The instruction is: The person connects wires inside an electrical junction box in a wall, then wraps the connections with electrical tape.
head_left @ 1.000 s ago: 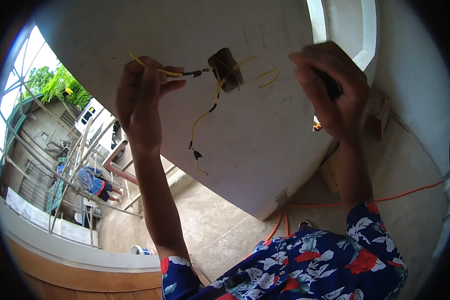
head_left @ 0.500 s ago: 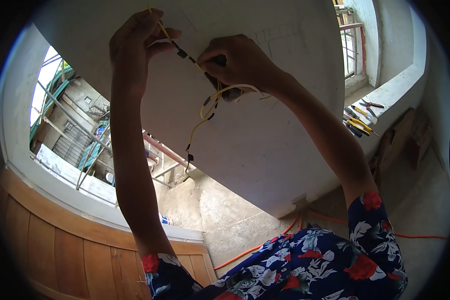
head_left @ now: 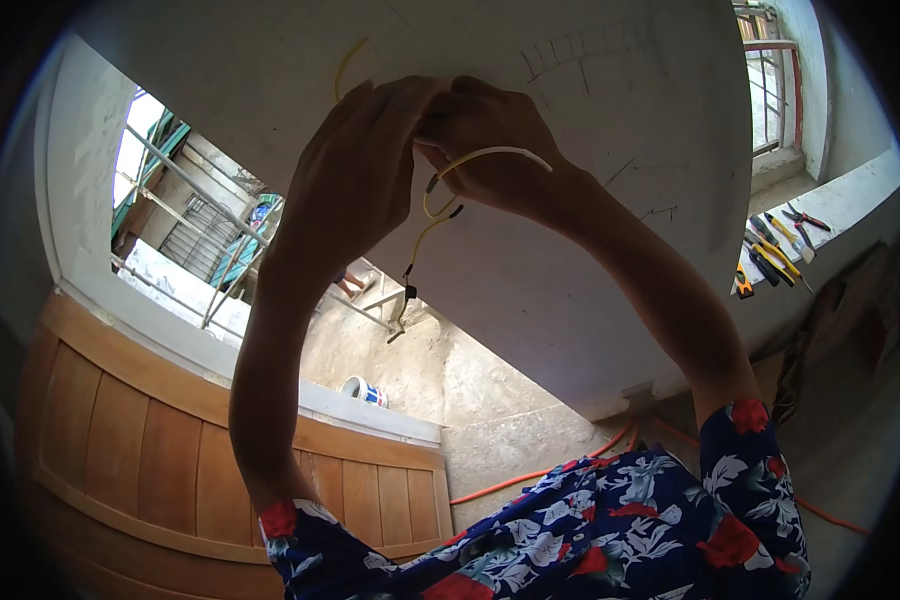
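My left hand (head_left: 365, 165) is raised against the pale wall (head_left: 530, 310), its fingers closed round a yellow wire (head_left: 346, 66) whose end pokes out above the knuckles. Right beside it, touching, my right hand (head_left: 500, 140) is curled, apparently on the same wire; both sets of fingertips are largely hidden. Below the hands hangs a looped yellow wire (head_left: 416, 248) with black tape on it and a small dark piece near its lower end. A paler wire (head_left: 510, 151) arches across my right wrist. The hands cover the hole in the wall.
Pliers and other hand tools (head_left: 776, 250) lie on the window ledge (head_left: 855, 205) at right. A wooden panelled surface (head_left: 170, 430) is at lower left, beside an opening with scaffold pipes (head_left: 185, 215). A bucket (head_left: 364, 391) stands outside, and an orange cable (head_left: 530, 482) runs along the floor.
My left hand has come down and right along the wire to meet my right hand. The hole, visible before, is now covered. The view has shifted slightly.
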